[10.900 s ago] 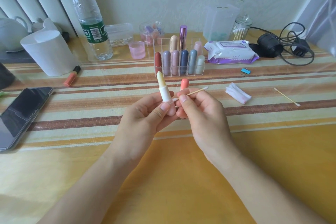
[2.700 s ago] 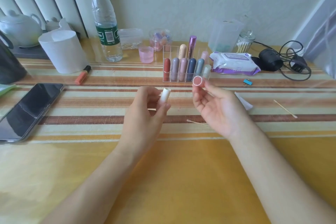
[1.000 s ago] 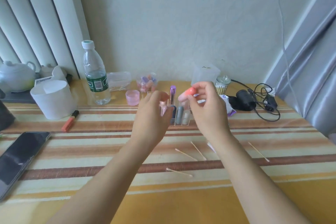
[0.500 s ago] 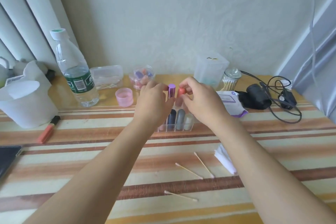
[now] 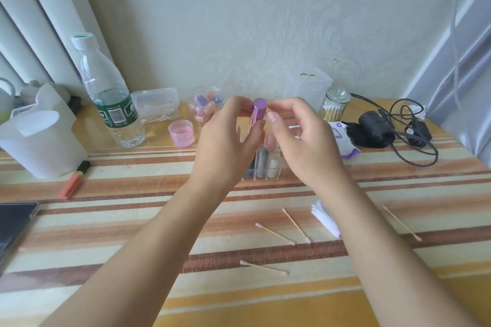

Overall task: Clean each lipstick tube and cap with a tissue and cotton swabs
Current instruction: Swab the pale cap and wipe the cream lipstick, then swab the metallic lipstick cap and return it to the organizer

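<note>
Purple and shiny, the lipstick tube (image 5: 258,114) stands upright in your left hand (image 5: 228,141), pinched between the thumb and the curled fingers, just above the clear organizer (image 5: 267,171) that keeps the other lipsticks. Your right hand (image 5: 300,141) is just beside it, with loosely bent fingers. Its thumb and forefinger are at the cap, but I cannot tell whether they pinch it.

I judge that the step in hand is to take off the cap. Hold the lower body firmly with the left hand and pull the cap straight up, not sideways, so that the stick inside is not scraped. Do this over the striped table (image 5: 106,220), away from the organizer. The tissue (image 5: 325,218) and the cotton swabs (image 5: 275,233) lie near your right forearm, easy to reach.
</note>
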